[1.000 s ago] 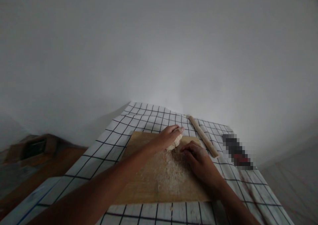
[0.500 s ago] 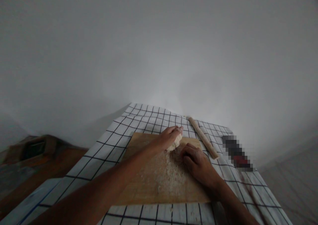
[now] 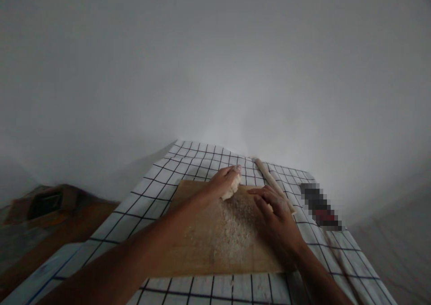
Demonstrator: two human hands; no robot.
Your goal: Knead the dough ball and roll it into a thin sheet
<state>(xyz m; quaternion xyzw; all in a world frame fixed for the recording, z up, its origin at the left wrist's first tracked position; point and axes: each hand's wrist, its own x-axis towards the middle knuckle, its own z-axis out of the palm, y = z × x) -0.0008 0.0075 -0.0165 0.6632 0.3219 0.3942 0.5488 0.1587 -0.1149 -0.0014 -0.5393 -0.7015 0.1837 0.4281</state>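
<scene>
My left hand (image 3: 226,179) is closed over a lump of pale dough (image 3: 230,191) near the far edge of a wooden board (image 3: 198,255). Part of the dough is hidden under the palm and fingers. To its right, my right hand (image 3: 274,206) hovers by the board's right side, fingers spread and pointing left, thumb apart from them. A small pale patch shows between its thumb and fingers, too blurred to name. Loose flour (image 3: 235,233) is scattered over the board between the two forearms.
A wooden rolling pin (image 3: 269,178) lies slantwise behind my right hand on a white checked tablecloth (image 3: 198,154). A blurred-out dark item (image 3: 321,206) is at the table's right edge. On the left, a brown box (image 3: 50,201) stands beyond the table.
My right hand has gone from a curled fist to spread fingers and shifted slightly right and up. My left hand has moved a little left with the dough.
</scene>
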